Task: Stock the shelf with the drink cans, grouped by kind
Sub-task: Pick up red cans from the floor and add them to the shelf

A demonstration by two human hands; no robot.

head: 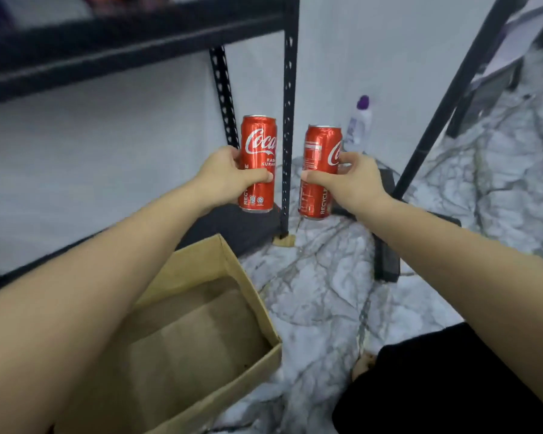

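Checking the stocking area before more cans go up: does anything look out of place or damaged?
One oddity: a white bottle with a purple cap stands on the marble floor behind the shelf post, not on a shelf. The two red cans in the hands look undented and upright. The cardboard box appears intact.
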